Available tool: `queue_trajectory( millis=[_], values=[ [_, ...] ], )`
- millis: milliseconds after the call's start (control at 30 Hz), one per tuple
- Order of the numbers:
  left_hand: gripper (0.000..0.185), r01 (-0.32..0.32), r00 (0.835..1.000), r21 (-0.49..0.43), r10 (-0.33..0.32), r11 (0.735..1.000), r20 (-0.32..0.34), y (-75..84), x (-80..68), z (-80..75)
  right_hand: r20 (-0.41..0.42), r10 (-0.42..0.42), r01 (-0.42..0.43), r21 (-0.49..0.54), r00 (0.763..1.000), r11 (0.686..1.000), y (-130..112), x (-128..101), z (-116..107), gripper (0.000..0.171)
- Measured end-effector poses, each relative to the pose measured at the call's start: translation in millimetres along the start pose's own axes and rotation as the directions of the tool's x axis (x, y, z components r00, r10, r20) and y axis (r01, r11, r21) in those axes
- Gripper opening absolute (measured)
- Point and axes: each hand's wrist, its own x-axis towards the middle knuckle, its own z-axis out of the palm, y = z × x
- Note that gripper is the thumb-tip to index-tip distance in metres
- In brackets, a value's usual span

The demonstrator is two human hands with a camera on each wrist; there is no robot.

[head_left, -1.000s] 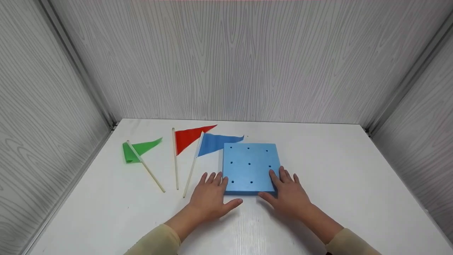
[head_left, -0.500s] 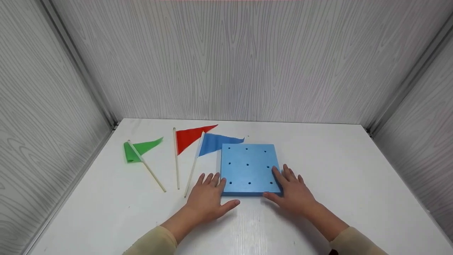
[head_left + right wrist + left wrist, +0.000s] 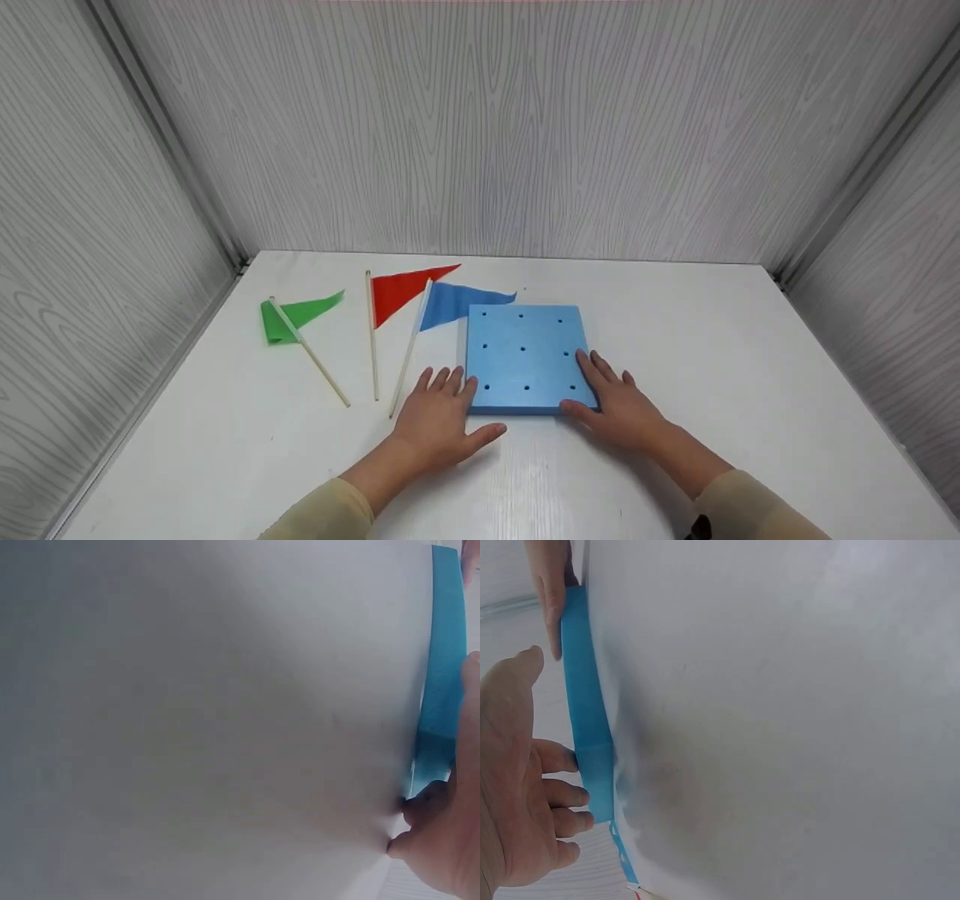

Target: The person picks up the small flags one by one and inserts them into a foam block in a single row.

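Observation:
A flat, square light-blue block (image 3: 504,367) with several small holes in its top lies on the table. At its left front corner is my left hand (image 3: 435,427), fingers straight, with the index finger along the left side and the thumb spread out in front. My right hand (image 3: 626,409) lies at the right front corner, its fingers extended over the right edge and its thumb at the front edge. In the left wrist view, the left fingertips (image 3: 583,817) reach the block's side (image 3: 589,705). The right wrist view shows the right hand (image 3: 450,832) beside the block's side (image 3: 442,667).
Three pennant flags on thin sticks lie left of the block: green (image 3: 311,309), red (image 3: 397,292) and blue (image 3: 454,301). The blue pennant reaches the block's back left corner. Wood-grain panels enclose the white table (image 3: 750,360) at the back (image 3: 495,135) and both sides.
The block has shifted slightly left along with my left hand. My right hand has slid a little to the right, uncovering the hole at the block's right front corner. The flags lie as before.

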Motion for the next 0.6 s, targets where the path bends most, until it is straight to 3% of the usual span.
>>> queue_trajectory(
  millis=[267,467,600],
  values=[
    [0.097,0.012,1.000,-0.015,-0.012,1.000,0.009,0.4,-0.2,1.6,-0.048,-0.001,0.008,0.150,0.999,0.989,2.7,-1.5,10.8,0.103],
    [0.096,0.000,1.000,-0.019,0.000,1.000,0.002,-1.3,-1.4,1.3,-0.049,-0.004,0.012,0.169,0.999,0.986,2.9,-3.3,10.8,0.103],
    [0.093,-0.010,0.999,-0.024,0.009,1.000,-0.040,-7.4,-1.4,-4.8,-0.054,-0.009,0.017,0.159,0.998,0.987,2.8,-3.6,8.9,0.102]
  ],
)
